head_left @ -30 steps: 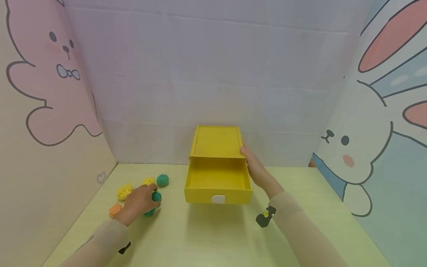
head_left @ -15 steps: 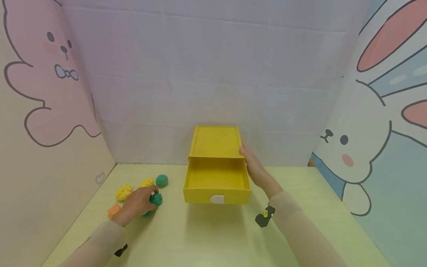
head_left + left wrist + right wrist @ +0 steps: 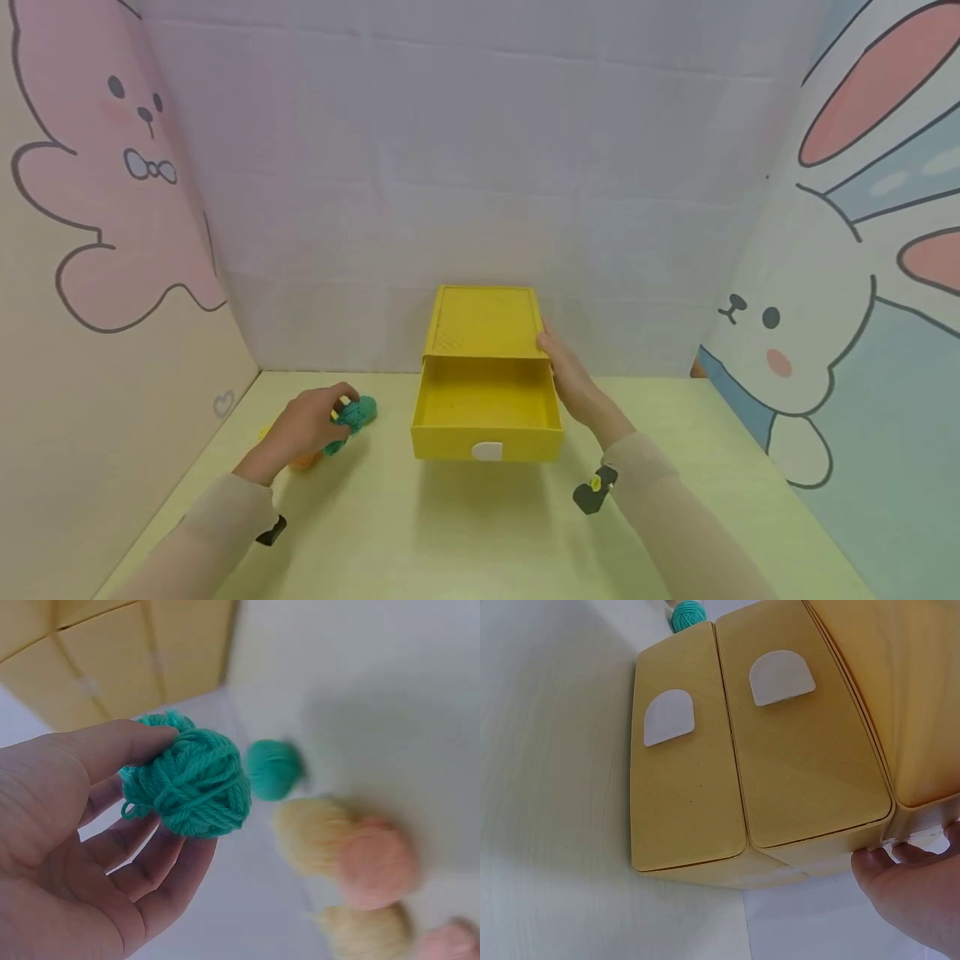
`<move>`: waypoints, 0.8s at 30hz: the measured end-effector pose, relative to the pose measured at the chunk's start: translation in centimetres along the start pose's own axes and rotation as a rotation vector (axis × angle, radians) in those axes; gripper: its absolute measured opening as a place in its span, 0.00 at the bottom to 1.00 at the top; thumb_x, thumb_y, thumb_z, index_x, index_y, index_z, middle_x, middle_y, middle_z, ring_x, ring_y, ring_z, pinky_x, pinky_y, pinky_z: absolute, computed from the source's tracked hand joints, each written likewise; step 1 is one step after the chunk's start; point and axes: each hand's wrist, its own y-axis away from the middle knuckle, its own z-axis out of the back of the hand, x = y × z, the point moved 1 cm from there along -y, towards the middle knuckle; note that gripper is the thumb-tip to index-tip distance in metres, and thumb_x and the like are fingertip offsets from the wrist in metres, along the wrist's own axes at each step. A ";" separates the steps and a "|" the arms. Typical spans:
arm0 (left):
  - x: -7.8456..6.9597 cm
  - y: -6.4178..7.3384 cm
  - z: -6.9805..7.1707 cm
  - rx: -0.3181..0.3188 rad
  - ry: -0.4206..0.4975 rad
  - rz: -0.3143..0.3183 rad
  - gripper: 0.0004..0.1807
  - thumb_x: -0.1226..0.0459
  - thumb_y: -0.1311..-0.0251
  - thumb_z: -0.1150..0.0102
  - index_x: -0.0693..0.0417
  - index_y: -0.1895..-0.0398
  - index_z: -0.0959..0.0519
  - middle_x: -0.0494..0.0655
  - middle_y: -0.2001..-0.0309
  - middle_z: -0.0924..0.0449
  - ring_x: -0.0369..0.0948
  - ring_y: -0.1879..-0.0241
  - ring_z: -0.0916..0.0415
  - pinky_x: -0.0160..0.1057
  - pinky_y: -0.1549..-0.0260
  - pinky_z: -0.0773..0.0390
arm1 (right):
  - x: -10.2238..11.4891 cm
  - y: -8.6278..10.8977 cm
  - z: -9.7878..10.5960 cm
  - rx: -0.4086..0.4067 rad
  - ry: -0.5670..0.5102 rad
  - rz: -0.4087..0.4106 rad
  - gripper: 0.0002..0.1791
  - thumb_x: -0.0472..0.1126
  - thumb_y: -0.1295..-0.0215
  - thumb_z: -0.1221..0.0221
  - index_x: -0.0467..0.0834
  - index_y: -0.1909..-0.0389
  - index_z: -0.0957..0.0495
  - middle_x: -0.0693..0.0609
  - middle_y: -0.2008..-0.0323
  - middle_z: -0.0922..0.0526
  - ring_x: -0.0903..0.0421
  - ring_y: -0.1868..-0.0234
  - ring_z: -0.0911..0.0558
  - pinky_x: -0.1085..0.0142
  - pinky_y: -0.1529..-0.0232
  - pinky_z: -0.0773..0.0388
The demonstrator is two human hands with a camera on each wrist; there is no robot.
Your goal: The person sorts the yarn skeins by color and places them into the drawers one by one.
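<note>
A green yarn ball [image 3: 202,782] is held between the thumb and fingers of my left hand [image 3: 303,429], above the left part of the table. A tuft of green yarn shows behind it; whether it belongs to the same ball I cannot tell. Against the right side of a yellow drawer cabinet [image 3: 486,321] rests my right hand [image 3: 577,392], its fingertips touching near the edge in the right wrist view. The cabinet's top drawer [image 3: 442,443] is pulled out, with bare yellow floor inside. Below it, two drawers with white handles [image 3: 781,676] are closed.
Another green ball [image 3: 274,769] lies on the table, blurred, near yellow yarn balls [image 3: 311,836] and an orange one [image 3: 375,862]. A pinkish ball [image 3: 448,943] is cut off at the view's corner. A white sheet [image 3: 480,167] stands behind the cabinet.
My left hand has lifted the green yarn ball and moved up in the head view, now covering much of the yellow balls. My right hand and the drawer have stayed in place.
</note>
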 end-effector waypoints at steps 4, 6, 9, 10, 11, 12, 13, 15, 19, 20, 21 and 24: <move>-2.0 -1.3 2.7 -0.042 0.004 -0.021 0.23 0.66 0.39 0.25 0.53 0.41 0.20 0.54 0.53 0.13 0.54 0.53 0.17 0.59 0.53 0.15 | -0.1 0.0 0.0 0.001 -0.005 0.003 0.35 0.59 0.12 0.64 0.61 0.12 0.63 0.60 0.13 0.63 0.53 0.14 0.62 0.39 0.17 0.62; -3.3 -1.9 4.1 -0.062 0.001 -0.040 0.23 0.66 0.38 0.25 0.53 0.40 0.20 0.54 0.52 0.13 0.53 0.53 0.17 0.59 0.52 0.15 | -0.1 0.0 0.0 0.004 -0.005 0.009 0.36 0.59 0.12 0.63 0.61 0.12 0.64 0.60 0.13 0.63 0.53 0.14 0.62 0.38 0.17 0.62; -5.2 -2.8 5.8 -0.080 -0.011 -0.074 0.24 0.65 0.38 0.25 0.52 0.39 0.20 0.53 0.51 0.12 0.52 0.53 0.16 0.57 0.52 0.15 | -0.1 0.0 0.0 0.004 -0.001 0.008 0.36 0.60 0.13 0.63 0.61 0.12 0.64 0.60 0.13 0.63 0.52 0.14 0.63 0.38 0.17 0.63; -5.8 -3.0 6.2 -0.083 -0.016 -0.088 0.24 0.65 0.38 0.25 0.52 0.39 0.20 0.53 0.51 0.12 0.51 0.54 0.16 0.57 0.53 0.15 | -0.1 0.0 0.0 0.006 0.001 0.009 0.36 0.59 0.13 0.64 0.60 0.12 0.64 0.59 0.13 0.64 0.52 0.14 0.64 0.38 0.17 0.64; -6.5 -3.3 6.7 -0.084 -0.017 -0.103 0.24 0.66 0.38 0.26 0.52 0.39 0.20 0.53 0.51 0.12 0.51 0.55 0.16 0.56 0.53 0.14 | -0.1 0.0 0.0 0.003 0.001 0.006 0.36 0.60 0.13 0.63 0.60 0.12 0.65 0.59 0.13 0.64 0.52 0.14 0.64 0.37 0.17 0.65; -7.0 -3.6 7.0 -0.084 -0.018 -0.118 0.24 0.66 0.37 0.26 0.51 0.38 0.20 0.53 0.51 0.12 0.50 0.55 0.16 0.56 0.53 0.14 | -0.1 0.0 0.0 0.001 0.002 0.003 0.37 0.60 0.13 0.64 0.60 0.12 0.65 0.59 0.13 0.65 0.52 0.14 0.65 0.37 0.17 0.65; -7.6 -3.8 7.4 -0.081 -0.021 -0.132 0.24 0.65 0.37 0.26 0.51 0.38 0.21 0.53 0.50 0.12 0.49 0.56 0.16 0.55 0.53 0.14 | -0.1 0.0 0.0 -0.001 0.003 0.001 0.37 0.60 0.13 0.64 0.60 0.12 0.65 0.59 0.13 0.65 0.52 0.14 0.65 0.37 0.17 0.66; -8.8 -4.3 8.0 -0.076 -0.026 -0.159 0.24 0.65 0.36 0.27 0.50 0.37 0.21 0.53 0.50 0.13 0.48 0.57 0.15 0.54 0.54 0.14 | 0.0 0.1 0.0 -0.002 0.002 0.000 0.37 0.60 0.13 0.64 0.60 0.12 0.65 0.59 0.13 0.65 0.52 0.14 0.65 0.38 0.17 0.66; -11.3 -5.0 9.0 -0.063 -0.035 -0.210 0.24 0.64 0.36 0.27 0.47 0.37 0.21 0.50 0.50 0.13 0.47 0.56 0.15 0.53 0.53 0.14 | 0.0 0.1 0.1 0.004 0.006 0.002 0.36 0.60 0.13 0.64 0.61 0.12 0.65 0.58 0.13 0.65 0.51 0.14 0.65 0.36 0.18 0.65; -11.9 -5.2 9.1 -0.057 -0.039 -0.222 0.24 0.64 0.35 0.27 0.46 0.37 0.21 0.49 0.50 0.13 0.47 0.55 0.16 0.53 0.52 0.15 | -0.1 0.1 0.1 0.004 0.005 0.003 0.36 0.60 0.13 0.63 0.61 0.12 0.65 0.59 0.13 0.64 0.51 0.14 0.64 0.36 0.18 0.65; -12.6 -5.4 9.2 -0.052 -0.041 -0.240 0.23 0.64 0.35 0.27 0.46 0.38 0.20 0.49 0.49 0.13 0.47 0.54 0.16 0.53 0.52 0.15 | -0.1 0.1 0.1 0.003 0.004 0.002 0.36 0.60 0.13 0.63 0.61 0.12 0.64 0.59 0.13 0.64 0.51 0.14 0.64 0.37 0.18 0.64; -14.6 -5.9 9.4 -0.036 -0.058 -0.285 0.23 0.64 0.35 0.27 0.46 0.38 0.20 0.48 0.49 0.13 0.47 0.51 0.16 0.51 0.51 0.15 | -0.1 0.0 0.1 0.006 0.007 0.006 0.37 0.60 0.13 0.63 0.61 0.12 0.64 0.58 0.13 0.64 0.51 0.14 0.64 0.37 0.17 0.65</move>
